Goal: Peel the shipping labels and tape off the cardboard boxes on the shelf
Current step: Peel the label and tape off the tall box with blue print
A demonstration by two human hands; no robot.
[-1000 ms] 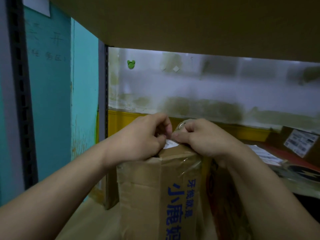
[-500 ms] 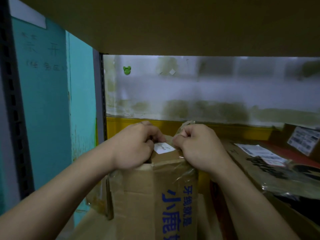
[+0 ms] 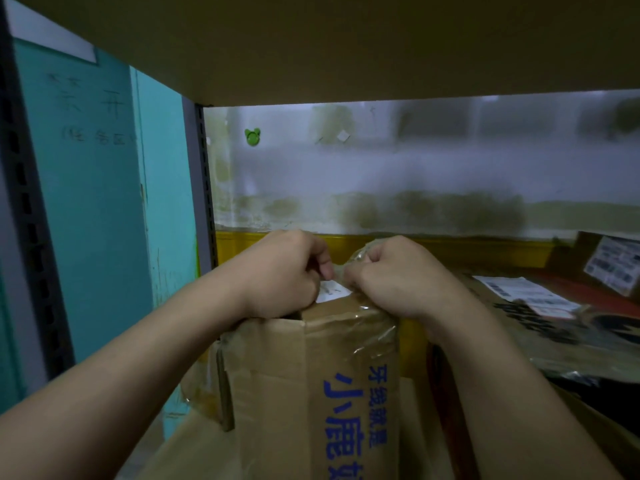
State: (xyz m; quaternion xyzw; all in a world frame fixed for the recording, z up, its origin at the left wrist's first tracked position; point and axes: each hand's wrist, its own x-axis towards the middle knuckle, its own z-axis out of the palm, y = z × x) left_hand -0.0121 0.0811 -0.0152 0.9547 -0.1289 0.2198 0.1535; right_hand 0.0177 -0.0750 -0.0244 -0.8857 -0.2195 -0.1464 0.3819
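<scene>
A tall cardboard box (image 3: 311, 393) printed with blue characters stands upright on the shelf (image 3: 194, 445), and both hands meet at its top edge. The left hand (image 3: 280, 275) is curled tight at the box's upper left corner, thumb and forefinger pinching the clear tape (image 3: 358, 254) just above a small white label (image 3: 330, 292) stuck on the box's top face. The right hand (image 3: 398, 275) is also closed into a fist at the box's upper right corner, gripping the same tape, which bunches into a crinkled wad over its knuckles. More glossy tape is wrinkled down the box's right front face beside the blue print. The two hands are almost touching, with only the label and the strip of tape between them. To the right of the box lies a flattened carton (image 3: 554, 337) bearing a white shipping label (image 3: 526, 294), and farther right of the box another labelled carton (image 3: 614, 268) leans near the wall. Behind the box runs a yellow band (image 3: 485, 251) under a stained pale wall (image 3: 415, 174), with a small green sticker (image 3: 252, 136) up and to the left of the box. A perforated metal upright (image 3: 204, 174) stands left of the box, and a brown board (image 3: 346, 46) spans above it.
</scene>
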